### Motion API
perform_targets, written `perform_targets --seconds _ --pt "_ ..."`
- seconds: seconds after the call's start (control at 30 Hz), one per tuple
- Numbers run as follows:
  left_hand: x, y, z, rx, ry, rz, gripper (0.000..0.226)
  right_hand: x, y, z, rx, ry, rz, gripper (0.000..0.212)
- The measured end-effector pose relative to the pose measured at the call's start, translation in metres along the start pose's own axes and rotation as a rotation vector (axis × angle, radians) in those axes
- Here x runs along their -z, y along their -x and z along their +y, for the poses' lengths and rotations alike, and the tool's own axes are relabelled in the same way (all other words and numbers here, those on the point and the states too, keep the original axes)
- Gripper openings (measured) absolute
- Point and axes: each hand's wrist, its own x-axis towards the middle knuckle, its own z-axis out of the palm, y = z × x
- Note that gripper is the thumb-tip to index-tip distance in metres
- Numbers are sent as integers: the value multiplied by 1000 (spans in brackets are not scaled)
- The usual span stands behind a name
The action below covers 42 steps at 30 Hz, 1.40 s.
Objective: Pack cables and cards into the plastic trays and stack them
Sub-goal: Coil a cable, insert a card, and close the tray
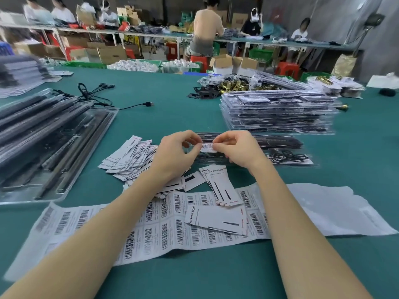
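Both hands, left (172, 156) and right (239, 151), pinch a barcode label (208, 147) above a tray (280, 147).

teal table (194, 100), white black-barcoded label (209, 147)

Green table (172, 100) (label sheets (151, 223), trays (278, 113)).

L hand (172, 155) & R hand (239, 151) pinch one barcode sticker (209, 147) between them, above a packed clear tray (280, 152). Barcode label sheet (108, 229) and loose cards (129, 158) lie below on green table (172, 100). Tray stack (278, 113) back right.
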Motion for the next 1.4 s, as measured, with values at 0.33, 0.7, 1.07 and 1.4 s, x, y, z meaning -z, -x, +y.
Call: perform_targets --seconds 0.33,0.7,1.07,1.4 --pt "0 -1 2 104 57 26 9 1 -3 3 -39 -15 -37 7" --pt "2 2 5 82 9 2 10 -1 -4 0 -5 107 -34 6" --pt "12 1 -1 -248 -215 -171 10 -8 -3 -4 -5 210 60 8" --pt "17 2 1 -280 -159 -207 19 -3 30 2 150 560 9 28"
